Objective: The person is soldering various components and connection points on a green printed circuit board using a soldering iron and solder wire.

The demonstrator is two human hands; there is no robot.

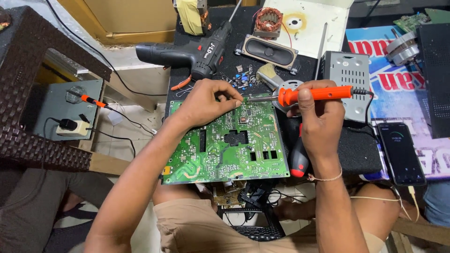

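Our right hand [315,112] grips an orange-handled soldering iron [309,95], its tip pointing toward nine o'clock at the top edge of the green circuit board [225,140]. Our left hand [206,100] pinches closed at that same edge, just beside the tip; what it pinches is too small to tell. At twelve o'clock lie a black drill [187,51] and a speaker [269,50]; at three o'clock, a phone [401,152].
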